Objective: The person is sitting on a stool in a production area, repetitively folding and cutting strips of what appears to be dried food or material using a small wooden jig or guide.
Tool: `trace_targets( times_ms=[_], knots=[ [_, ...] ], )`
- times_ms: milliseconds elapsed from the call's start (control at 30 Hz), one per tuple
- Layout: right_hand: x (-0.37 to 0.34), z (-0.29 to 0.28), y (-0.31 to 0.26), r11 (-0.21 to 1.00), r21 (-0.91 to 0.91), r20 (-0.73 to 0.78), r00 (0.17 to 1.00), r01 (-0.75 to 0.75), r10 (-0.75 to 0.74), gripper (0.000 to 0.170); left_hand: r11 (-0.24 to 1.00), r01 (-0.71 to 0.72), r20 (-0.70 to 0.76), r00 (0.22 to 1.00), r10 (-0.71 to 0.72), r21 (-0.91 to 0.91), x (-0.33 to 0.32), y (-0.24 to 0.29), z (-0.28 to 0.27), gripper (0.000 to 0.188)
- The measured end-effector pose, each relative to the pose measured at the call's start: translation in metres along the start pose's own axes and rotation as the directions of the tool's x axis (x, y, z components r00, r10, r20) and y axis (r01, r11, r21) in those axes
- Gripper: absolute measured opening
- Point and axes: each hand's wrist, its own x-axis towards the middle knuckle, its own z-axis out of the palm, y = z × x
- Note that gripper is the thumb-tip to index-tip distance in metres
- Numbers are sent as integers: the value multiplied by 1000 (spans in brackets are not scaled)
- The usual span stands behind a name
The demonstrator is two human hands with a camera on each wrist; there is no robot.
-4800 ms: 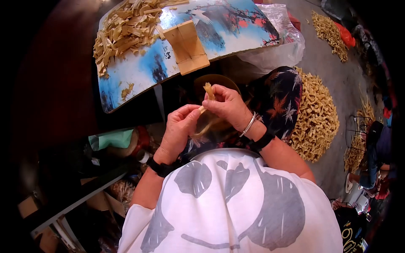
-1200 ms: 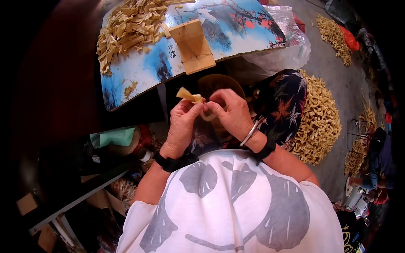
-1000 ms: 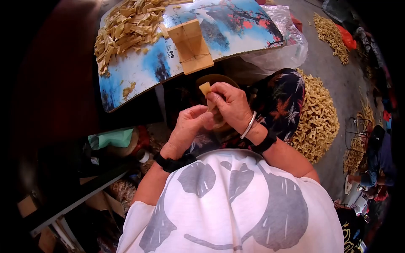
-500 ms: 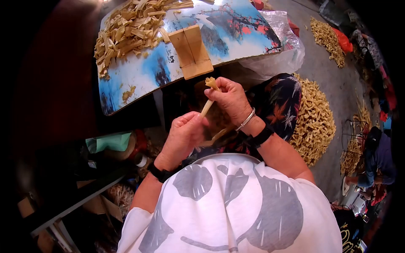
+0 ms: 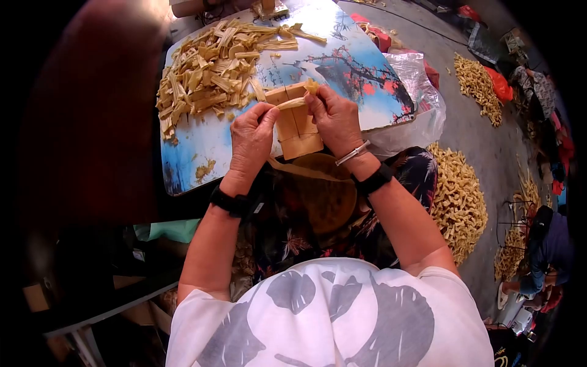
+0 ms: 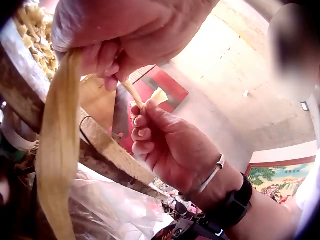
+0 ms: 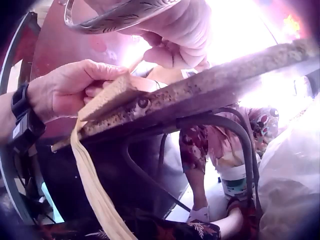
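Stretched between both hands is a pale yellow strip [image 5: 292, 104], over the wooden block [image 5: 298, 131] at the table's near edge. My left hand [image 5: 251, 137] pinches one part of it, and a long tail [image 6: 59, 150] hangs below that hand in the left wrist view. With thumb and fingers my right hand [image 5: 340, 122] grips the other end, where a short flared tuft [image 6: 159, 96] sticks out. A thin dark cord runs along the block's face. In the right wrist view the tail [image 7: 95, 185] drops beside the block's edge [image 7: 107, 97].
Loose flat strips lie heaped on the painted table [image 5: 391, 113], at its left. A round brown container [image 5: 330, 202] is between the legs. Knotted pieces form a large floor pile [image 5: 460, 205] at right, with a smaller pile [image 5: 477, 85] beyond. Clear plastic [image 5: 422, 122] hangs by the table.
Both hands have moved forward from above the lap to the wooden block, carrying the strip, which is now held roughly level between them. The head view has shifted, showing more of the table.
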Motion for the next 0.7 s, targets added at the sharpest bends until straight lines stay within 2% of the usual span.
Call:
trace_targets(
  times_ms=[33,100,133,167,233,267,333,367,433,533,600,633,667,700],
  knots=[
    [1,1,2,999,-54,4,1000,0,0,19,1000,18,13,1000,-18,-12,2,-3,2,15],
    [2,7,13,971,-180,19,988,156,-156,16,997,63,42,997,-61,-34,3,-8,5,16],
    [-1,9,18,943,-240,37,973,229,-227,15,995,91,1,996,-91,-39,2,-13,6,16],
    [-3,9,22,939,-285,51,981,193,-186,14,992,117,-40,992,-119,-45,2,-19,6,17],
    [-3,5,24,933,-291,66,978,210,-199,14,992,129,-90,988,-129,-8,2,-16,0,19],
    [-5,3,24,931,-294,73,977,215,-202,13,982,174,-50,983,-178,-69,-2,-13,-4,19],
    [-15,-10,11,972,-204,103,990,116,-97,13,946,267,34,964,-265,-184,-10,-10,-14,18],
    [-23,-17,2,985,-158,124,991,63,-43,13,860,342,131,940,-316,-379,-15,-9,-19,18],
    [-45,-32,-14,991,-118,181,982,66,-44,12,551,492,348,869,-351,-674,-32,-8,-27,19],
    [-79,-45,-14,994,-106,333,943,20,17,17,698,365,219,930,-293,-616,-64,11,-14,20],
    [-95,-50,-25,985,-163,417,901,-52,116,21,729,367,199,930,-310,-578,-84,25,-5,16],
    [-101,-47,-29,984,-125,374,913,-126,164,26,767,360,183,933,-311,-531,-94,34,0,15],
    [-105,-41,-31,992,-69,319,940,-103,120,26,803,351,167,936,-310,-482,-102,39,5,14],
    [-110,-34,-33,997,-15,260,962,-78,80,25,904,233,157,970,-187,-358,-111,36,9,14]
  ],
)
